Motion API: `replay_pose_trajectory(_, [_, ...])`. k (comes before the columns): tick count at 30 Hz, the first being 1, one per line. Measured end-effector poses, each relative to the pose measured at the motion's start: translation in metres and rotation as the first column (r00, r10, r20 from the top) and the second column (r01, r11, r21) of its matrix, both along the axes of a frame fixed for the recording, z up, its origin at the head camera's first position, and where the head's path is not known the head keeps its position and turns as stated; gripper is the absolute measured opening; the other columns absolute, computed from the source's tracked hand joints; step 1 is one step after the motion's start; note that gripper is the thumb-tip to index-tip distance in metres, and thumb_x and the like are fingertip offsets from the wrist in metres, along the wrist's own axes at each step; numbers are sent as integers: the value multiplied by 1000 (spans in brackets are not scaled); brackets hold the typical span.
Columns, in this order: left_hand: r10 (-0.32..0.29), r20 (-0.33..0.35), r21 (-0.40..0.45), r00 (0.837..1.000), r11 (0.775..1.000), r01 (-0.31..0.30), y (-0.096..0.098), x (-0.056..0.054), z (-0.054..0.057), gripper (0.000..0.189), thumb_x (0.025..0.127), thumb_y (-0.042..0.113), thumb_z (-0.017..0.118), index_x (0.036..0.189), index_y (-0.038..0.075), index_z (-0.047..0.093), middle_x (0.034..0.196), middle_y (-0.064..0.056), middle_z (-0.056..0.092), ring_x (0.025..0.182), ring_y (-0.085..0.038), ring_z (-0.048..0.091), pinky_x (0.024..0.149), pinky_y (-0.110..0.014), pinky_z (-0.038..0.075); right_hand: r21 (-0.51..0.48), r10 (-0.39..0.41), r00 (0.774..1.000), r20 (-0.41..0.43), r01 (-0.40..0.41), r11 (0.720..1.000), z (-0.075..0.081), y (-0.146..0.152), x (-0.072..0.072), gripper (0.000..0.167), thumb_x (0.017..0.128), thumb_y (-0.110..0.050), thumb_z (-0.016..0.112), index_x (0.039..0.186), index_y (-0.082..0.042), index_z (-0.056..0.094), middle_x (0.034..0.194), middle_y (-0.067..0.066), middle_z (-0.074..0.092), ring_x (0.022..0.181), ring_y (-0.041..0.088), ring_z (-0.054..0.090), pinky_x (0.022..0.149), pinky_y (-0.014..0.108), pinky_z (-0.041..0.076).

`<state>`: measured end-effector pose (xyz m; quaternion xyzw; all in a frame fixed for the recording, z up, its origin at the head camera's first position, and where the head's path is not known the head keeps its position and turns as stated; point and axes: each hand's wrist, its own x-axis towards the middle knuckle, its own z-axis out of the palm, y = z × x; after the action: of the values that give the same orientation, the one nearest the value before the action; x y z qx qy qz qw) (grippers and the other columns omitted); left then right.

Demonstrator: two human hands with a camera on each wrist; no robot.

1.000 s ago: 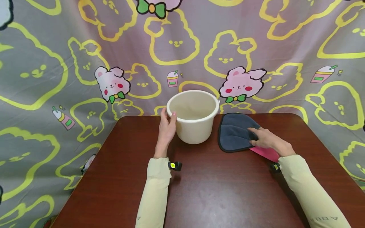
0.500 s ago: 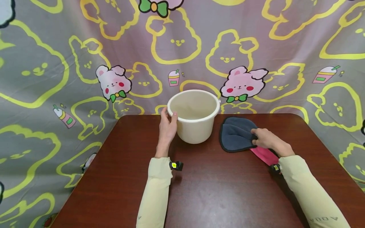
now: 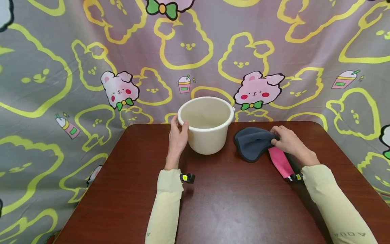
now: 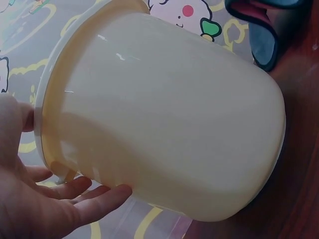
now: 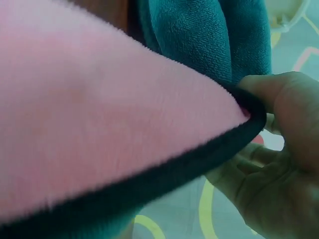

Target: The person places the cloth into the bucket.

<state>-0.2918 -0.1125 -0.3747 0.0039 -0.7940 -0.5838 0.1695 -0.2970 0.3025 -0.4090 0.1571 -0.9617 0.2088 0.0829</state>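
A cream plastic bucket (image 3: 207,140) stands upright at the back of the table, its mouth facing up. My left hand (image 3: 178,137) holds it by the left side of the rim; in the left wrist view the thumb is at the rim and the fingers lie along the outer wall. To the right of the bucket is a blue-grey and pink cloth (image 3: 253,144) with black edging. My right hand (image 3: 287,142) pinches its edge and lifts part of it, and the pink side (image 5: 114,104) fills much of the right wrist view. The fingertips behind the cloth are partly hidden.
The brown wooden table (image 3: 231,203) has its back edge against a patterned curtain (image 3: 213,51) with rabbits and yellow outlines. A black wrist camera (image 3: 187,178) sits on the left cuff, another camera (image 3: 295,178) on the right one.
My right hand has risen slightly toward the back, gathering and lifting the cloth's right part, so more pink shows beneath. The left hand and bucket stay in place.
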Motion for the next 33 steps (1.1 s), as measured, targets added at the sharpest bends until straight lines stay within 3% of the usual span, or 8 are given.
replay_pose_trajectory(5, [-4, -4, 9, 1000, 1000, 4, 0, 0, -1, 60, 98, 37, 54, 150, 17, 32, 126, -14, 60, 120, -25, 57, 107, -41, 42, -112, -46, 998, -39, 42, 993, 6, -1, 3, 26, 87, -3, 61, 112, -3, 55, 105, 23, 62, 94, 37, 57, 77, 49, 44])
replay_pose_trajectory(9, [-7, -4, 15, 1000, 1000, 7, 0, 1, -1, 61, 98, 37, 54, 150, 16, 32, 126, -14, 59, 120, -25, 57, 107, -40, 42, -154, -58, 990, -129, 38, 987, 10, -2, 6, 34, 88, -1, 59, 122, -5, 57, 104, 23, 59, 88, 35, 53, 71, 45, 41])
replay_pose_trajectory(16, [-10, -10, 2, 1000, 1000, 10, -2, 0, -2, 61, 97, 39, 54, 150, 17, 32, 126, -13, 59, 120, -25, 57, 107, -42, 43, -228, -128, 956, -264, 67, 971, 17, -5, 8, 28, 89, -1, 58, 115, -6, 67, 98, 17, 59, 75, 21, 44, 65, 35, 34])
replay_pose_trajectory(22, [-25, -17, 3, 1000, 1000, 25, -2, 0, -3, 60, 98, 39, 53, 150, 17, 31, 129, -14, 58, 123, -25, 57, 109, -46, 42, -344, -241, 919, -312, 127, 930, 28, -11, 10, 29, 88, -5, 59, 114, -7, 70, 101, 19, 60, 71, 6, 42, 68, 36, 35])
replay_pose_trajectory(26, [-25, -18, -7, 1000, 1000, 25, -3, 0, -3, 61, 98, 39, 54, 150, 17, 31, 130, -14, 57, 124, -26, 56, 109, -47, 42, -403, -290, 907, -306, 152, 903, 39, -16, 11, 30, 89, -9, 58, 117, -7, 70, 107, 20, 60, 76, 0, 43, 70, 36, 36])
replay_pose_trajectory(33, [-26, -29, -16, 999, 1000, 25, -4, 0, -3, 61, 97, 39, 54, 149, 17, 32, 131, -14, 56, 125, -25, 55, 109, -45, 42, -501, -332, 888, -319, 139, 854, 59, -27, 12, 31, 91, -15, 57, 118, -5, 69, 108, 17, 59, 79, -19, 43, 71, 20, 36])
